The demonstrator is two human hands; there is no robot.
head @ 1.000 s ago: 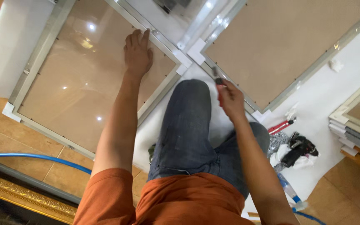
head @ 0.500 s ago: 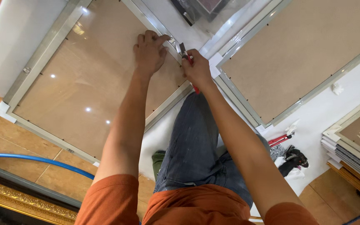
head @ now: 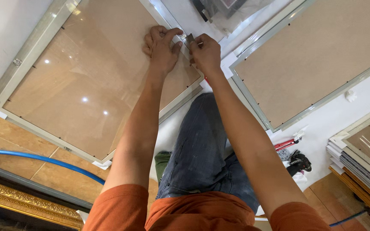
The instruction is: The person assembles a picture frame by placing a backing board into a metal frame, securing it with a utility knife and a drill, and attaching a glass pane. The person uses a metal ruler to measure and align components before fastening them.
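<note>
- Nearest the camera, the person's orange shirt [head: 202,214] fills the bottom edge, and a knee in dark jeans [head: 202,149] rests on the white sheet [head: 343,115] spread over the tiled floor [head: 18,149].
- Both arms now stretch straight forward and nearly parallel. 1 second ago they were apart, the left flat on the backing board and the right drawn back near the knee; half a second ago they met at the frame's edge, and they stay there now.
- The left hand [head: 161,47] lies on the left frame [head: 35,51], palm down, fingers curled over the silver rail at its far right side and thumb stretched toward the other hand; it presses rather than grips.
- The right hand [head: 205,53] is closed around a small dark tool [head: 189,39], whose tip touches the same rail just beside the left thumb. Which tool it is, I cannot tell.
- That shift reads, as a judgement, as the end of the reach and the start of work on this 1 spot of the rail, with the left hand steadying the frame.
- The left frame lies face down, brown backing board up, glossy with light spots, tilted across the sheet and partly over the floor.
- To the right, red-handled pliers [head: 285,144] and a dark tangle [head: 298,162] lie untouched, well apart from the hands.
- Farther right sit a second frame [head: 313,55] and a stack of frames [head: 360,158].
- A blue hose [head: 39,159] crosses the floor at left.
</note>
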